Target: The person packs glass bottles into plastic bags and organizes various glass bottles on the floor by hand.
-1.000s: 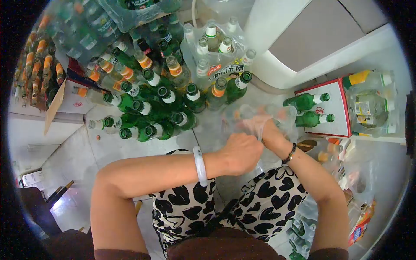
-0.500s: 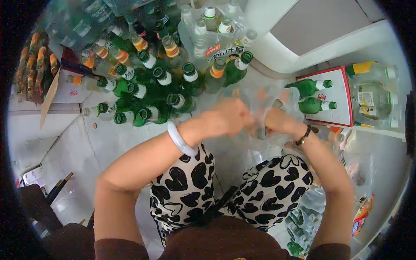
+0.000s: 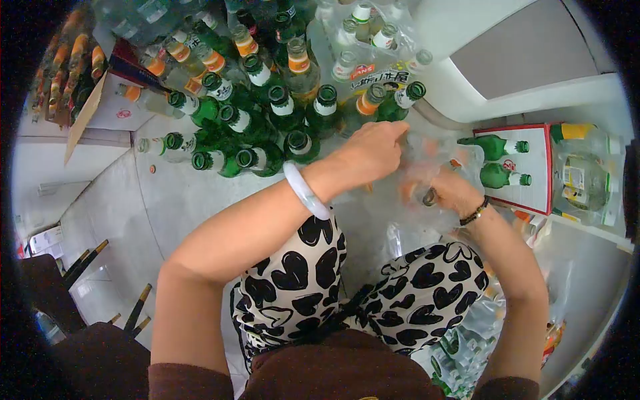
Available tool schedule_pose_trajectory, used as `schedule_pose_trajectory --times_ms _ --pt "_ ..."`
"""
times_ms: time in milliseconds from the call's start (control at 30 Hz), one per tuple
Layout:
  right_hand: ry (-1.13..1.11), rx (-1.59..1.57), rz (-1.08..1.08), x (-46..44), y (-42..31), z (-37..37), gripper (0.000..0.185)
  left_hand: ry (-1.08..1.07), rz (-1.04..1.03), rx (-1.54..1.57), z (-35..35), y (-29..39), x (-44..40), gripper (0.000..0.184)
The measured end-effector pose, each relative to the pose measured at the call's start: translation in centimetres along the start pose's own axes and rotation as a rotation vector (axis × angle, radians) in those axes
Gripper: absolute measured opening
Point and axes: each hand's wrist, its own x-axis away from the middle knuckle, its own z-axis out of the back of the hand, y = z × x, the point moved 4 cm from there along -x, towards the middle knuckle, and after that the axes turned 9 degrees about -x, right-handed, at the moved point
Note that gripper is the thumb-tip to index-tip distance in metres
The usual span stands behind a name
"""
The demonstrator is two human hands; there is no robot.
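Note:
A crumpled, blurred sheet of clear plastic wrap (image 3: 427, 152) is between my hands above the floor, with orange-marked shapes showing through it. My left hand (image 3: 367, 155), a pale bangle on its wrist, is closed at the wrap's left edge. My right hand (image 3: 457, 192), with a dark bracelet, has its fingers curled into the wrap's right side. A round bottle mouth (image 3: 430, 197) shows by the right fingertips; the rest of that bottle is hidden. Just beyond my left hand stand green glass bottles (image 3: 325, 110) and a clear bottle with an orange neck label (image 3: 371, 100).
Several more bottles crowd the floor at left, beside an open carton (image 3: 123, 110). A plastic-wrapped bottle pack (image 3: 363, 43) stands at the back. At right are a red-edged box (image 3: 513, 193) and large clear bottles (image 3: 587, 177). Chair legs (image 3: 83, 263) stick out at left.
My left hand has moved up and right, and its fingers now show more sharply. The wrap has shifted between my hands. The whole view has swung slightly, moving the bottles up and right.

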Motion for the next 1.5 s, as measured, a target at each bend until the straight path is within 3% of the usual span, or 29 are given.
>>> schedule_pose_trajectory --times_ms 133,200,333,400,467,500,567,633,733,833,900,967,1067,1100,1200,1267,1367,1400,1433,1500 --pt "0.133 -0.045 -0.043 -1.1 0.6 -0.5 0.018 0.003 -0.014 -0.049 0.0 0.0 -0.3 0.035" --pt "0.442 -0.218 -0.364 -1.3 1.6 -0.2 0.016 -0.007 -0.026 -0.07 -0.2 0.1 -0.3 0.034" --pt "0.265 -0.493 -0.312 -1.4 1.7 0.0 0.016 0.062 0.011 -0.085 0.5 0.7 0.2 0.03" --pt "0.604 -0.343 -0.347 -0.1 0.2 -0.4 0.022 0.039 0.06 -0.129 1.1 2.0 1.1 0.03" --pt "0.562 -0.332 -0.273 0.7 -0.8 -1.0 0.024 0.001 0.233 -0.349 2.0 3.4 2.2 0.03" --pt "0.518 -0.319 -0.204 0.9 -1.2 -1.3 0.026 -0.004 0.229 -0.352 2.0 4.1 2.4 0.03" --pt "0.444 -0.35 -0.224 0.6 0.1 -0.5 0.036 -0.291 0.109 -0.424 0.5 5.7 2.8 0.033" --pt "0.366 -0.371 -0.245 0.5 -0.3 -0.8 0.047 -0.293 0.082 -0.461 -0.8 6.3 3.1 0.032" --pt "0.386 -0.282 -0.228 0.6 -1.7 -1.6 0.044 -0.289 0.056 -0.514 -2.3 6.3 2.9 0.029" --pt "0.452 -0.403 -0.219 1.0 -1.3 -1.8 0.029 -0.296 0.049 -0.535 -3.1 7.3 3.2 0.019" --pt "0.491 -0.44 -0.011 1.0 0.3 -0.9 0.033 -0.301 0.013 -0.514 -3.7 8.1 3.4 0.016" --pt "0.318 -0.479 -0.058 1.7 1.8 0.1 0.039 -0.219 -0.072 -0.496 -4.3 7.8 3.4 0.015" --pt "0.524 -0.473 -0.089 1.3 0.5 -0.7 0.022 -0.19 -0.268 -0.516 -4.0 7.5 3.9 0.016" --pt "0.602 -0.476 -0.126 1.3 0.5 -0.7 0.02 -0.177 -0.234 -0.541 -2.8 7.3 4.6 0.016" --pt "0.467 -0.454 -0.194 1.4 0.5 -0.6 0.023 -0.165 -0.325 -0.518 0.6 9.0 5.8 0.015" --pt "0.443 -0.283 -0.179 1.7 0.9 -0.4 0.031 0.121 -0.181 -0.61 6.3 9.1 7.5 0.014" --pt "0.537 -0.347 -0.118 2.1 1.6 0.5 0.029 0.551 0.086 -0.514 15.5 3.3 11.4 0.019" --pt "0.546 -0.215 -0.173 3.2 -0.1 -0.6 0.027 0.707 0.175 -0.522 18.2 -0.2 13.1 0.021" --pt "0.555 -0.084 -0.228 4.2 -1.6 -1.6 0.026 0.803 0.279 -0.628 21.2 -3.2 15.2 0.022" --pt "0.592 -0.082 -0.184 5.8 -3.0 -2.9 0.025 0.792 0.585 -0.839 25.8 -8.5 19.4 0.028"
